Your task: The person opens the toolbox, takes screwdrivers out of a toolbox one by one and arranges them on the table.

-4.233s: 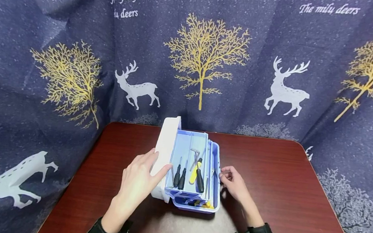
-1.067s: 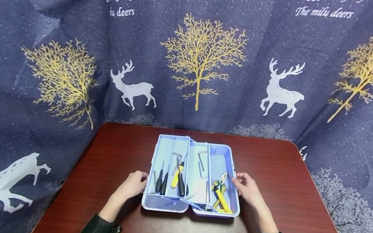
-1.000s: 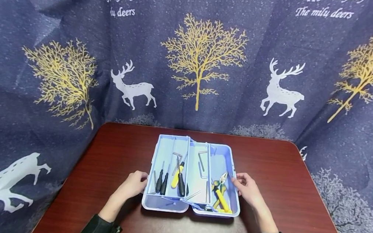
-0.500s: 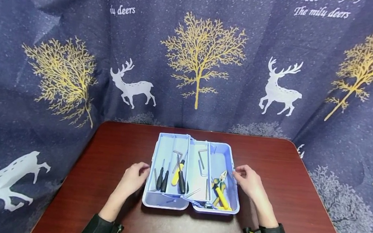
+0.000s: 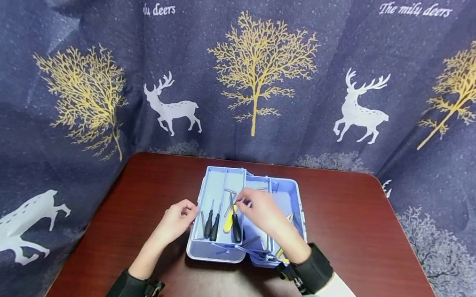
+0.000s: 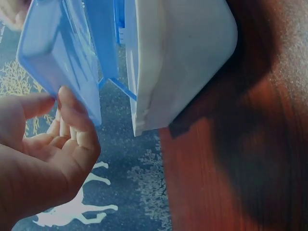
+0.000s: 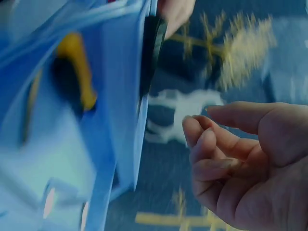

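Observation:
A blue toolbox (image 5: pixel 298 191) stands on the table with its trays fanned out. Black-handled screwdrivers (image 5: pixel 237 228) and a yellow-handled one (image 5: pixel 228 223) lie in the upper left tray (image 5: pixel 213 184), beside hex keys (image 5: pixel 201 225). My right hand (image 5: pixel 260 209) hovers over that tray's right side, near the crossed screwdriver shafts. In the right wrist view its fingers are loosely bent and hold nothing. At the upper tray's left rim, my left hand (image 5: pixel 178 221) has its fingertips against the edge, loosely bent. Pliers (image 5: pixel 281 252) in the right bottom are partly hidden by the right forearm.
The toolbox's white lid half (image 6: pixel 187 57) lies under the upper tray at left. Hinge arms (image 5: pixel 222 247) link the trays at the near side. Brown table surface (image 5: pixel 342 214) surrounds the box. A patterned blue curtain (image 5: pixel 316 127) hangs behind.
The lid, raised at first, has swung down to the left and the trays have spread. My right hand has left the box's right side and moved left over the trays.

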`<move>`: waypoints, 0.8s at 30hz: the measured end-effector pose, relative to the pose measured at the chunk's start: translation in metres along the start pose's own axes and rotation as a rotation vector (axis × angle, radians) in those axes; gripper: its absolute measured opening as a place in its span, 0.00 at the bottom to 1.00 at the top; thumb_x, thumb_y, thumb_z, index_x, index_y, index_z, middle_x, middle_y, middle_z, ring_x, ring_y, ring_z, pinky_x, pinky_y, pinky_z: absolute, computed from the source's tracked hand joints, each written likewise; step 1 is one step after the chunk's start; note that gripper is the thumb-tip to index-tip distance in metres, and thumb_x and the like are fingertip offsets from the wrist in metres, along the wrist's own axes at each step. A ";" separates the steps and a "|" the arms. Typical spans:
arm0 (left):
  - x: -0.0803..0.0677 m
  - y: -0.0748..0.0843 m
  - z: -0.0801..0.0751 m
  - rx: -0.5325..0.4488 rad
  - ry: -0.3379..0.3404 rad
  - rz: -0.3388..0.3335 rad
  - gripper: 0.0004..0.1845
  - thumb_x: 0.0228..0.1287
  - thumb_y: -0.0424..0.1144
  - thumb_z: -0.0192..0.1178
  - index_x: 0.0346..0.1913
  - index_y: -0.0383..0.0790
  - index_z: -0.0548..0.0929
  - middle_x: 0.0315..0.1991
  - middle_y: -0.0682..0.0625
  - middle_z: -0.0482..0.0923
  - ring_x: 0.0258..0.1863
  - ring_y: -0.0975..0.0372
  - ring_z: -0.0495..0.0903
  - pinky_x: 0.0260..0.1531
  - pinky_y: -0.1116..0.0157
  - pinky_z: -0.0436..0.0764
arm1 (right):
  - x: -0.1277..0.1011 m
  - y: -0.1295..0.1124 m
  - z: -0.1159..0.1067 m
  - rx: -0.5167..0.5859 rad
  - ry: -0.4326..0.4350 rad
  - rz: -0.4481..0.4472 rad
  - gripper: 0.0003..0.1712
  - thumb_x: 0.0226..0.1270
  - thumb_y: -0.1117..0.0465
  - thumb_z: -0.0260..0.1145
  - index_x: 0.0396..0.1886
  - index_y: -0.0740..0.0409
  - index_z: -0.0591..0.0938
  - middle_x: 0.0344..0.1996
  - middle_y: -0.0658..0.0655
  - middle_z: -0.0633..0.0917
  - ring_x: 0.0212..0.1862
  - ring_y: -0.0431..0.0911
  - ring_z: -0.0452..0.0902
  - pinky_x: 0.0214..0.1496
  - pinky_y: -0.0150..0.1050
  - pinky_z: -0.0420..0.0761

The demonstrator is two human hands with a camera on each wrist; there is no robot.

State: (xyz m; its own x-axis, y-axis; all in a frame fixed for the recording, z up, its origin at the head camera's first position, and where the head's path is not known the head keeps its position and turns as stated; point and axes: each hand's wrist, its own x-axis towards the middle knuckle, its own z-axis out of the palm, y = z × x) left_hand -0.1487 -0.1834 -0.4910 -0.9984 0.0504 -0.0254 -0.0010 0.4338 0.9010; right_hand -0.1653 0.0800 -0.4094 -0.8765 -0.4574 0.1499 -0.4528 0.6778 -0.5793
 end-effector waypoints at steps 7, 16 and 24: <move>-0.002 -0.002 0.001 -0.069 -0.063 -0.029 0.04 0.73 0.32 0.62 0.42 0.33 0.80 0.27 0.47 0.82 0.25 0.56 0.81 0.26 0.62 0.84 | 0.034 -0.038 0.029 -0.074 -0.258 -0.096 0.04 0.71 0.66 0.67 0.35 0.57 0.87 0.28 0.50 0.85 0.30 0.42 0.78 0.38 0.36 0.79; -0.002 -0.001 0.001 -0.089 -0.069 -0.017 0.06 0.75 0.34 0.62 0.43 0.32 0.79 0.28 0.47 0.82 0.24 0.58 0.79 0.24 0.65 0.81 | 0.046 -0.048 0.045 -0.122 -0.395 -0.057 0.18 0.65 0.74 0.66 0.18 0.55 0.74 0.17 0.47 0.67 0.22 0.40 0.60 0.27 0.30 0.63; -0.002 -0.001 -0.004 -0.066 -0.072 -0.011 0.07 0.75 0.34 0.61 0.42 0.32 0.80 0.27 0.48 0.82 0.25 0.57 0.80 0.24 0.65 0.81 | 0.053 -0.052 0.051 -0.220 -0.491 -0.047 0.18 0.67 0.69 0.68 0.19 0.51 0.74 0.16 0.46 0.69 0.22 0.39 0.66 0.25 0.29 0.66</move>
State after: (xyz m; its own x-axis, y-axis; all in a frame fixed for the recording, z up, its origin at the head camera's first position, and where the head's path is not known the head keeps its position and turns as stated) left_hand -0.1468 -0.1873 -0.4907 -0.9917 0.1114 -0.0640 -0.0178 0.3742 0.9272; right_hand -0.1795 -0.0089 -0.4118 -0.6989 -0.6699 -0.2506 -0.5598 0.7304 -0.3914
